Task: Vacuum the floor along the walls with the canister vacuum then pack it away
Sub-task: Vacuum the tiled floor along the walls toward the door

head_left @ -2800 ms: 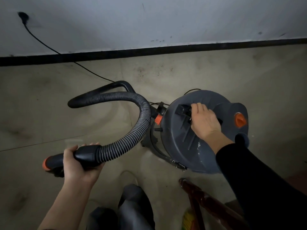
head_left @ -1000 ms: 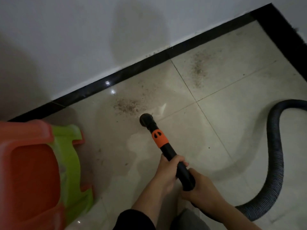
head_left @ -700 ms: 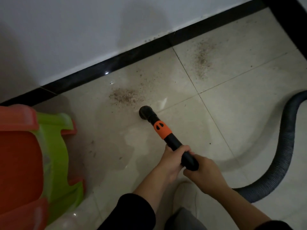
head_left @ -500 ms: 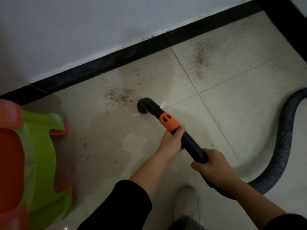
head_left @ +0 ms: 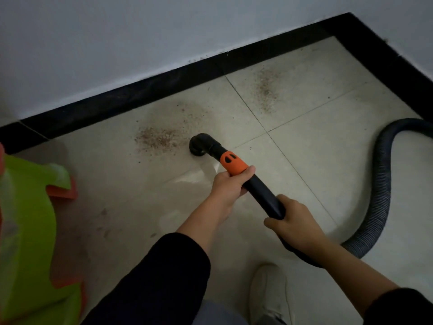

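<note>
The black vacuum wand (head_left: 260, 191) with an orange collar (head_left: 233, 163) slants across the tiled floor. Its round nozzle (head_left: 199, 146) rests on the tile just right of a patch of brown crumbs (head_left: 157, 139). My left hand (head_left: 230, 185) grips the wand right behind the orange collar. My right hand (head_left: 293, 222) holds the wand's rear end, where the ribbed grey hose (head_left: 379, 184) begins. The hose loops away to the right and leaves the frame. A second crumb patch (head_left: 266, 90) lies further right, near the black skirting (head_left: 145, 92). The canister is out of sight.
Stacked green and orange plastic stools (head_left: 30, 219) stand at the left edge. Black skirting also runs along the right wall (head_left: 384, 55), forming a corner at the top right. My light shoe (head_left: 269, 292) is on the floor below my hands.
Earlier I held the hose and the canister's lid; now both hands are on the wand by the wall. In the last second my left hand slid up to the collar and the nozzle crept toward the crumbs.
</note>
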